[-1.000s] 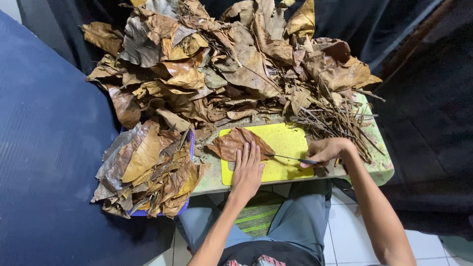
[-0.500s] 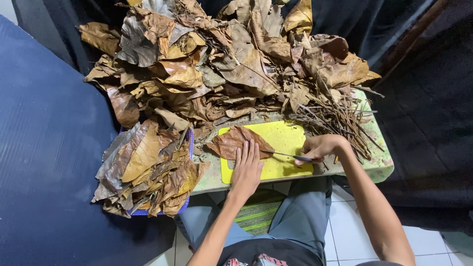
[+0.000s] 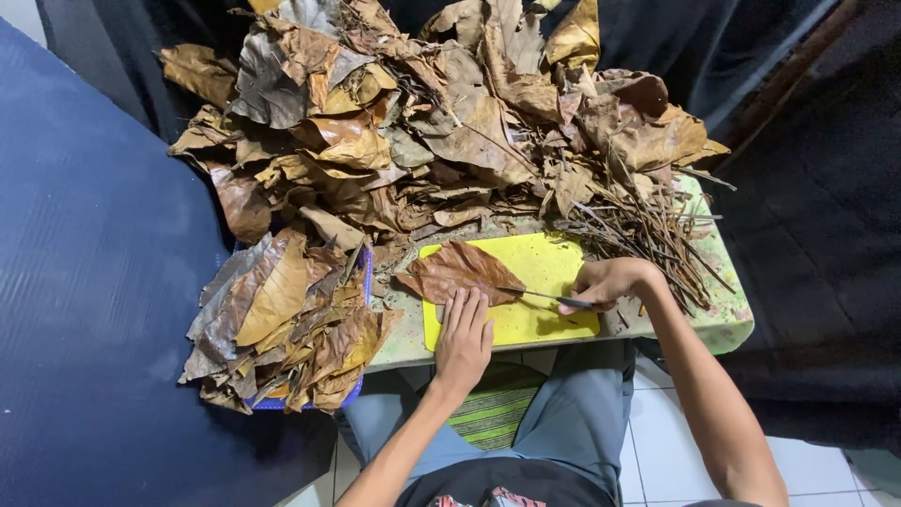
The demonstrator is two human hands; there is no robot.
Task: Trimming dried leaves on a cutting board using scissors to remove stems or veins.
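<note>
At the far left a stack of flattened brown leaves point(image 3: 282, 319) sits on a blue tray point(image 3: 361, 282) at the counter's point(image 3: 723, 324) edge, partly overhanging it. Behind, a big loose heap of dry leaves point(image 3: 422, 122) covers most of the top. In the middle lies a yellow cutting board point(image 3: 554, 324) with a single brown leaf point(image 3: 455, 272) spread across its left half. The left hand point(image 3: 465, 338) is flat on the board, fingers straight, pinning the leaf's near edge. The right hand point(image 3: 610, 282) has its grip closed around a small knife point(image 3: 544, 297), blade pointing left with its tip at the leaf's right end. Further right is a bundle of stripped stems point(image 3: 648, 235). I'd judge the step in hand is cutting the stem from this leaf; the next move calls for a steady draw of the blade along the midrib, clear of the pinning fingers.
</note>
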